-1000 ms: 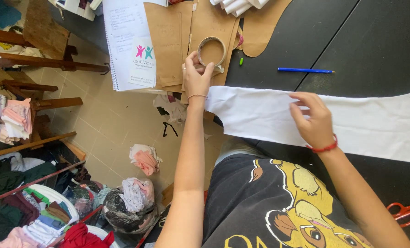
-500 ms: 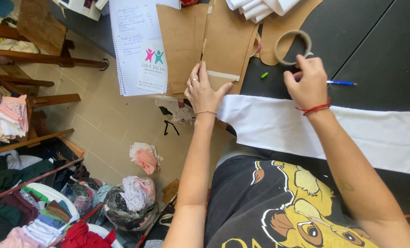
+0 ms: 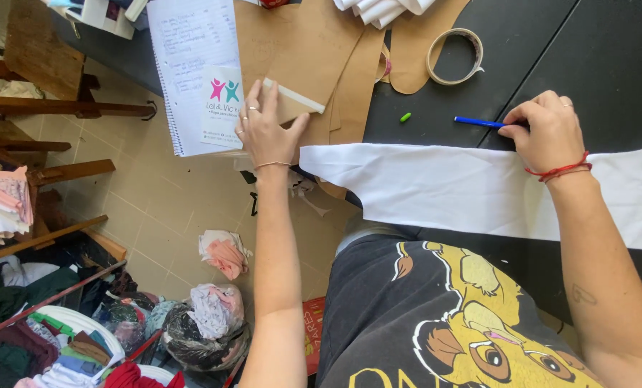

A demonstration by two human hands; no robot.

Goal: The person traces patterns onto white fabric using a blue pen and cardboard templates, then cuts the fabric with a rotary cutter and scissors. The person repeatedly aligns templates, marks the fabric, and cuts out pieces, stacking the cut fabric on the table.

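Fingers of right hand (image 3: 547,129) now pinch blue pen (image 3: 479,122), tape roll (image 3: 454,56) dropped; left hand (image 3: 267,133), fingers spread, shifted onto cardboard pattern (image 3: 299,57); marking white fabric (image 3: 465,188) likely next.

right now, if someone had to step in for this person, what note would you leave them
Left hand: flat, fingers spread, resting on the brown cardboard pattern pieces, holding nothing.
Right hand: fingers closed on the end of the blue pen, which lies on the black table.
White fabric strip: spread flat along the near table edge, under the right wrist.
Tape roll and a small green bit lie beyond the fabric; spiral notebook left of the cardboard.
Done: fabric laid out. No marks show on it, and no pattern piece lies on it yet.
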